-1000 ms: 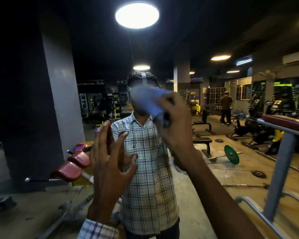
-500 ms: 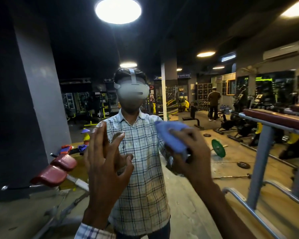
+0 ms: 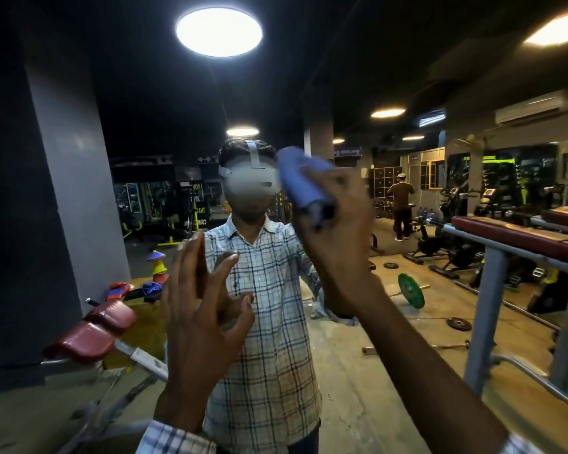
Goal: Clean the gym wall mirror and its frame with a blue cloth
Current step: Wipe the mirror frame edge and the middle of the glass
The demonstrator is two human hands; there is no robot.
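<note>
The wall mirror (image 3: 358, 339) fills the whole view and shows the gym behind me and my own reflection in a checked shirt. Its frame is out of sight. My right hand (image 3: 336, 237) grips a folded blue cloth (image 3: 304, 183) and holds it against the glass at head height, right of centre. My left hand (image 3: 200, 309) is raised at chest height with fingers spread and straight, its fingertips at the glass beside their reflection.
In the mirror I see a grey pillar (image 3: 76, 191), red padded benches (image 3: 92, 332) at the left, a maroon bench on a grey steel frame (image 3: 518, 237) at the right, a green weight plate (image 3: 411, 290) on the floor and a person (image 3: 400, 204) standing far back.
My right hand has swept the cloth down to chest height and back up to head height on the glass. My left hand has stayed flat at the mirror.
</note>
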